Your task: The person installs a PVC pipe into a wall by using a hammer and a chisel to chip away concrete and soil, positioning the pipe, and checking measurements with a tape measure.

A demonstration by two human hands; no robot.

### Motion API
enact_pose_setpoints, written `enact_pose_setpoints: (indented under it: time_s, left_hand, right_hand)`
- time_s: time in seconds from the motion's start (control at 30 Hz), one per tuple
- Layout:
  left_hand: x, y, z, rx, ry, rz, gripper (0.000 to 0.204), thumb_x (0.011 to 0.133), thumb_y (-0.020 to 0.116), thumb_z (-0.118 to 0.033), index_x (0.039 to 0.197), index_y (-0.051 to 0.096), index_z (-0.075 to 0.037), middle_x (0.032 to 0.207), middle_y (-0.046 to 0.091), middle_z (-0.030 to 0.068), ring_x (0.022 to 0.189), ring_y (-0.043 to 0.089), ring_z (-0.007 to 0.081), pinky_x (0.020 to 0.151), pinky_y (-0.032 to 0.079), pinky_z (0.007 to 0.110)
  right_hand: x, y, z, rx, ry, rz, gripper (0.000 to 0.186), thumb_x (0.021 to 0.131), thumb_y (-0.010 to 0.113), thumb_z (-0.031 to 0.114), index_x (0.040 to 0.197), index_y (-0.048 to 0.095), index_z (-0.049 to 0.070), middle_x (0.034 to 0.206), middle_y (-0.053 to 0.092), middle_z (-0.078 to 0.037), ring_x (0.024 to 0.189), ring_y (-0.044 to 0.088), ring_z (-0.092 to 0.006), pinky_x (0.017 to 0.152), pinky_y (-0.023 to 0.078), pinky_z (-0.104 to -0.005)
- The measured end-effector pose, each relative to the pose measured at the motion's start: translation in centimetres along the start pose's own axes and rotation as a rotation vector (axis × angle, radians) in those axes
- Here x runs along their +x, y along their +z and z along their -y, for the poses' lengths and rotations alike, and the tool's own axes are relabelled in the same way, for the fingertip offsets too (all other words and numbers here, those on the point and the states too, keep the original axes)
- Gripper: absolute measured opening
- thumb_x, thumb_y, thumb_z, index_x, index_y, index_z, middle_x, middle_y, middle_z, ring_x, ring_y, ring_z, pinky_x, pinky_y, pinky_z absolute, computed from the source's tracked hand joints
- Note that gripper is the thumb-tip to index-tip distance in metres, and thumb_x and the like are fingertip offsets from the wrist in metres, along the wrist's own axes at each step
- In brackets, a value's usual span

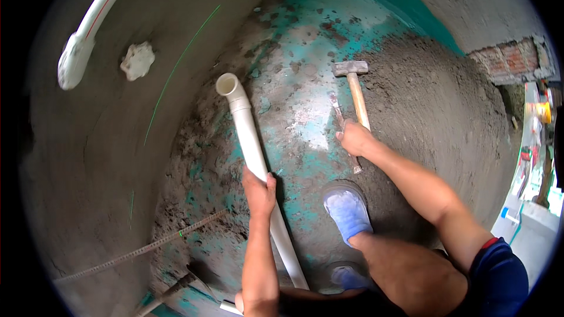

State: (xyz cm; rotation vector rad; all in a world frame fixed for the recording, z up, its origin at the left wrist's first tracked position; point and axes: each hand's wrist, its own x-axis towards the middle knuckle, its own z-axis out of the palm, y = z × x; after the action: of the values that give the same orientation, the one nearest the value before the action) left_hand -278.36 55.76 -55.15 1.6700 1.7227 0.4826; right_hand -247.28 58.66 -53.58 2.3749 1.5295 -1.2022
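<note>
White pipe: is running aslant from left of the floor's middle toward the person's lap, its elbow showing an open mouth at the far end; whether its underside is touching the floor, I cannot tell.
Left hand: is wrapping round the middle of the pipe in a closed grip, the thumb showing on the right side.
Right hand: is curling its fingers closely round a slim, worn chisel, whose two ends are sticking out above and below the fist.
Hammer: is pointing its grey block head away from the person, its pale wooden handle running down to the right hand; whether the fingers are also gripping it, I cannot tell.
Floor: is showing teal patches under grey dirt and crumbs.
Blue shoe: is resting just below the chisel's near end.
Ribbed rod: is slanting across the lower left, near a wooden-handled tool.
Left wall: is carrying a thick white tube, a white plug and a thin green line.
Brickwork: is showing through the wall at upper right.
</note>
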Motion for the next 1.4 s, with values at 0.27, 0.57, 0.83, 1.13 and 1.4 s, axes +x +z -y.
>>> enact_pose_setpoints:
  time_s: [0.27,0.57,0.83,1.13,1.4]
  left_hand:
    - [-0.3,-3.0,-1.5,-0.041,0.043,-0.015,0.046,0.083,0.062,-0.008,0.124,0.045,0.008,0.113,0.055,0.0263,0.104,0.056,0.0411,0.095,0.044,0.046]
    - [-0.2,1.1,-0.6,0.126,-0.008,-0.044,0.050,0.084,0.067,-0.017,0.117,0.041,0.011,0.103,0.054,0.0316,0.099,0.052,0.0494,0.091,0.042,0.053]
    - [-0.1,0.4,-0.5,0.161,-0.082,0.038,0.048,0.085,0.065,-0.025,0.111,0.044,0.008,0.102,0.057,0.0300,0.096,0.055,0.0475,0.087,0.046,0.053]
    - [-1.3,1.7,-0.9,0.370,-0.246,-0.131,0.053,0.086,0.067,-0.044,0.105,0.048,0.002,0.103,0.058,0.0209,0.096,0.059,0.0406,0.077,0.052,0.051]
    - [-1.0,2.1,-0.7,0.232,-0.244,-0.156,0.049,0.083,0.072,-0.038,0.103,0.052,0.003,0.100,0.060,0.0241,0.091,0.059,0.0431,0.079,0.050,0.050]
  right_hand:
    - [0.3,0.1,-0.4,-0.008,-0.015,0.050,0.039,0.096,0.056,0.025,0.109,0.053,-0.012,0.101,0.066,-0.029,0.098,0.065,-0.0416,0.086,0.052,-0.0451]
    - [0.2,-0.2,0.5,0.006,0.041,0.070,0.043,0.097,0.054,0.028,0.117,0.050,-0.010,0.106,0.063,-0.031,0.103,0.063,-0.0436,0.089,0.051,-0.0480]
    - [1.3,1.1,-0.2,-0.093,-0.047,0.047,0.043,0.096,0.056,0.029,0.115,0.053,-0.009,0.109,0.064,-0.030,0.105,0.062,-0.0439,0.092,0.050,-0.0483]
    - [-0.3,-4.5,8.4,-0.242,-0.140,0.101,0.058,0.092,0.061,0.040,0.129,0.053,-0.003,0.118,0.064,-0.025,0.112,0.060,-0.0432,0.095,0.049,-0.0480]
    - [9.8,-4.4,25.3,0.040,-0.648,-0.194,0.072,0.085,0.067,0.050,0.137,0.048,0.003,0.134,0.054,-0.027,0.127,0.050,-0.0406,0.106,0.042,-0.0445]
